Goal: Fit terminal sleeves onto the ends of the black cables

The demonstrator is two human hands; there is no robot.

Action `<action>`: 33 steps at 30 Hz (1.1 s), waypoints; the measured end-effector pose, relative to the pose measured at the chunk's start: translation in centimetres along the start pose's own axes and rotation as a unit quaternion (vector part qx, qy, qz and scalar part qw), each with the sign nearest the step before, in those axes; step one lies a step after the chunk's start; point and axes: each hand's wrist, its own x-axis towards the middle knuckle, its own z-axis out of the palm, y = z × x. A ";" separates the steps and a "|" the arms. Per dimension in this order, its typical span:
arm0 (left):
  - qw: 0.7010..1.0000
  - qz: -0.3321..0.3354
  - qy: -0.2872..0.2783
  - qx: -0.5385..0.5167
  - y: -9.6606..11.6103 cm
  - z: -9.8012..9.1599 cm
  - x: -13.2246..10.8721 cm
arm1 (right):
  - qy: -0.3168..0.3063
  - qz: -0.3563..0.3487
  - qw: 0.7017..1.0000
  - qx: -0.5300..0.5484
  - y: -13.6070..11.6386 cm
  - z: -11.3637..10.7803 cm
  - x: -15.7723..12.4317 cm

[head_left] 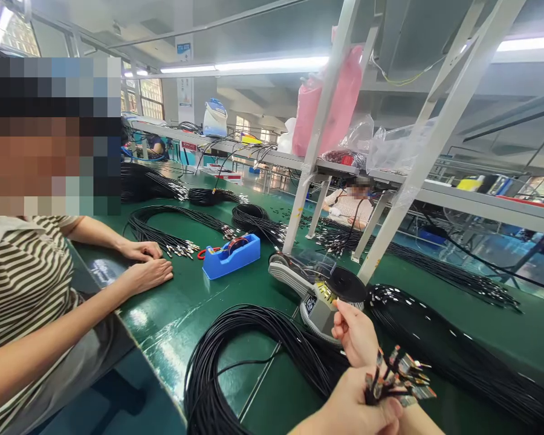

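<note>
My left hand (360, 402) is closed around a bunch of black cable ends (383, 386). Small orange-and-silver boards or connectors stick out past its fingers to the right. Behind it, my right hand (356, 329) reaches to a grey tape or label dispenser (320, 314), its thumb and forefinger pinched at the front edge beside a yellow strip (325, 292). Whatever lies between those fingertips is too small to make out. A dark roll (346, 284) sits on the dispenser. Left of my hands, a thick coil of black cable (222, 350) lies on the green table.
A blue tape dispenser (231, 257) stands further back. At left, a co-worker in a striped shirt (27, 272) rests both hands (147, 269) on the table. More cable bundles (426, 338) lie right and behind. White shelf posts (408, 181) rise from the table; another person (351, 205) sits beyond.
</note>
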 end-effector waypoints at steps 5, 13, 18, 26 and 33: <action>0.999 0.002 0.049 -0.009 0.1 -0.3 0.2 | -0.021 0.004 1.000 -0.013 -1.0 0.3 -0.5; 0.983 -0.043 0.173 -0.049 0.3 -0.6 0.3 | -0.056 -0.120 0.976 -0.175 -6.3 -5.6 -5.0; 0.979 -0.083 0.188 -0.009 -0.4 0.0 1.0 | -0.138 -0.146 0.901 -0.385 -6.7 -9.5 -8.0; 0.975 -0.122 0.175 0.055 -0.7 0.7 1.6 | -0.165 -0.158 0.910 -0.346 -3.5 -10.7 -7.6; 0.973 -0.132 0.177 0.069 -0.8 0.8 1.8 | -0.164 -0.187 0.913 -0.323 -3.1 -10.6 -7.0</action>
